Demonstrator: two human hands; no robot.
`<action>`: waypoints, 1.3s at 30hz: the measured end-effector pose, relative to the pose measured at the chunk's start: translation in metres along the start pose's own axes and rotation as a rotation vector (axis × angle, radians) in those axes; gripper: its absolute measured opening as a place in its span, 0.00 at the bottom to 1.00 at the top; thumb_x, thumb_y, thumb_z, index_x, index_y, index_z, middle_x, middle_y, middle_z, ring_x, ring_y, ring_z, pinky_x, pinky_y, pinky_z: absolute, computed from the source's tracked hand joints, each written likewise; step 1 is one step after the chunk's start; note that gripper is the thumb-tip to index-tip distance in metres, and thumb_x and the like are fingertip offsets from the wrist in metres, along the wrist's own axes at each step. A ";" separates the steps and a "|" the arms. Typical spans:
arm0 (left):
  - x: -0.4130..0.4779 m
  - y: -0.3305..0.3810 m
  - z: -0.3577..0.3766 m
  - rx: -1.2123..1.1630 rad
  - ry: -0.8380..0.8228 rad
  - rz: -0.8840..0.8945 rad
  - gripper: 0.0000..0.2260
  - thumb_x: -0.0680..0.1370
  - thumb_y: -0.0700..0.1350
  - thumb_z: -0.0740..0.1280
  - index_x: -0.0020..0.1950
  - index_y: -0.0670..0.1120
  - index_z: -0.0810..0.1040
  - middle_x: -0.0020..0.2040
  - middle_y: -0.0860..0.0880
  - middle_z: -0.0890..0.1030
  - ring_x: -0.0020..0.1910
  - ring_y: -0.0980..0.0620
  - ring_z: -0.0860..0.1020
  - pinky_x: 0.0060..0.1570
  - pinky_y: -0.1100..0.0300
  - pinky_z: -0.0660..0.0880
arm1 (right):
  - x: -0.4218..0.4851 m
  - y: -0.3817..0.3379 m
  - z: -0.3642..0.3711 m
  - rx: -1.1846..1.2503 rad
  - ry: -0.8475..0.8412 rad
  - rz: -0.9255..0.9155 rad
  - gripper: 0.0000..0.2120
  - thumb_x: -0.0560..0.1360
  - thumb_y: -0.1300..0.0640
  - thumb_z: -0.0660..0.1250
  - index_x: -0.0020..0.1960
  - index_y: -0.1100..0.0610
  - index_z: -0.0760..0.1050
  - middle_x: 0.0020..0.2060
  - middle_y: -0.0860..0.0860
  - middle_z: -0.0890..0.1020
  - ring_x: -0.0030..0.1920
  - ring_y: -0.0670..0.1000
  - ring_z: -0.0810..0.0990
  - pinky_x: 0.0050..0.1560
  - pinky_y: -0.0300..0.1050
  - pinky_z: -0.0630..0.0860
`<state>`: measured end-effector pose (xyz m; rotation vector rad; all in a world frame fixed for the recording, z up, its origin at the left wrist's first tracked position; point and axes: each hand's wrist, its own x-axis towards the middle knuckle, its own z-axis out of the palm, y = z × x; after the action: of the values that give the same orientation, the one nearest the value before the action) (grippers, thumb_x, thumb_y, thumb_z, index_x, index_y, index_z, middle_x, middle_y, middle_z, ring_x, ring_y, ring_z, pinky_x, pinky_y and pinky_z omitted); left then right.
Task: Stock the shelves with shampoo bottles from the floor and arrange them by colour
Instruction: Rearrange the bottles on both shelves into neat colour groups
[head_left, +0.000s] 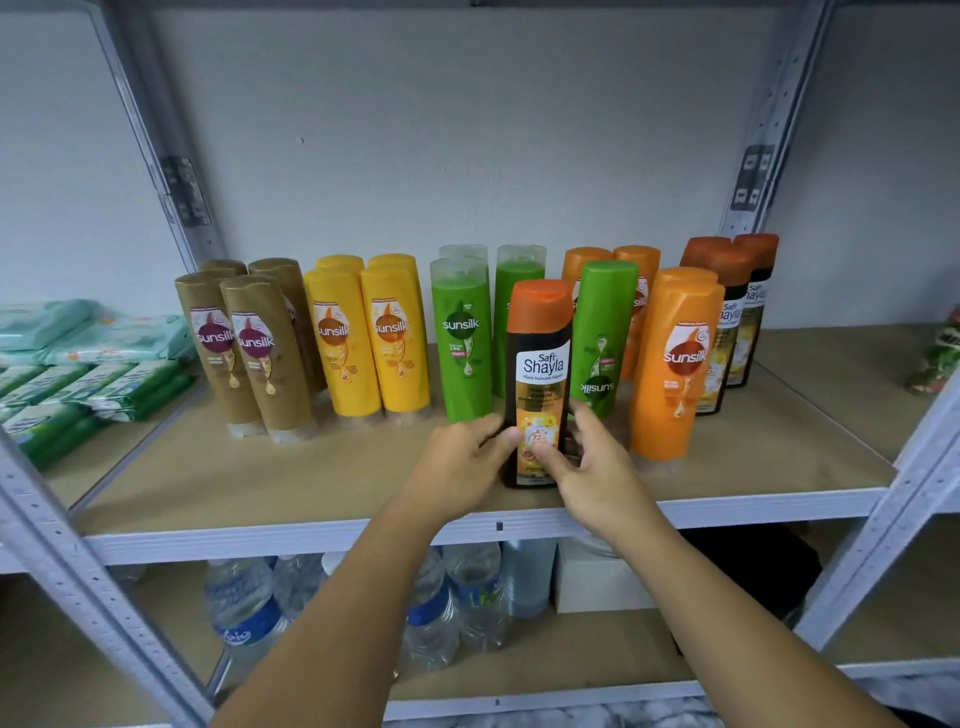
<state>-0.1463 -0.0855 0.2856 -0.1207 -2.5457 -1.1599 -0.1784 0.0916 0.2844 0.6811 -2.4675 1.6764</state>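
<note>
A row of shampoo bottles (395, 338) is standing across the far half of the shelf (260, 483), and a Safi Shayla bottle (537, 384) is standing nearer, before the row's middle. Wipe packs (93, 364) are lying left of the row. Water bottles (244, 597) are standing on the lower shelf (597, 644), left of a box (597, 577).

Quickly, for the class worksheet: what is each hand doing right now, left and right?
Left hand: grips the lower left side of the black Shayla bottle.
Right hand: grips the same bottle's lower right side.
</note>
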 end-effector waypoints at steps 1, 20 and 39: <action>0.000 -0.004 0.000 0.050 -0.020 -0.008 0.15 0.83 0.54 0.62 0.48 0.44 0.79 0.42 0.49 0.83 0.44 0.49 0.79 0.49 0.46 0.77 | 0.000 -0.001 -0.001 -0.017 0.008 0.009 0.25 0.79 0.52 0.70 0.72 0.41 0.67 0.62 0.35 0.77 0.63 0.36 0.74 0.68 0.47 0.72; 0.005 0.051 0.102 0.563 -0.199 0.093 0.19 0.83 0.55 0.55 0.56 0.44 0.78 0.59 0.44 0.79 0.61 0.41 0.75 0.60 0.51 0.69 | -0.061 0.023 -0.119 -0.074 0.209 0.109 0.22 0.80 0.57 0.69 0.71 0.43 0.69 0.60 0.37 0.80 0.62 0.38 0.77 0.65 0.46 0.74; 0.044 0.057 0.120 0.580 -0.084 -0.043 0.14 0.81 0.56 0.59 0.48 0.47 0.78 0.47 0.48 0.82 0.49 0.45 0.78 0.40 0.55 0.70 | 0.009 0.080 -0.194 -0.116 0.389 0.262 0.20 0.82 0.58 0.63 0.73 0.48 0.67 0.58 0.44 0.77 0.57 0.45 0.74 0.57 0.45 0.70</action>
<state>-0.2079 0.0394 0.2682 0.0298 -2.8554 -0.3964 -0.2528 0.2874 0.2948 0.0104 -2.4165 1.5441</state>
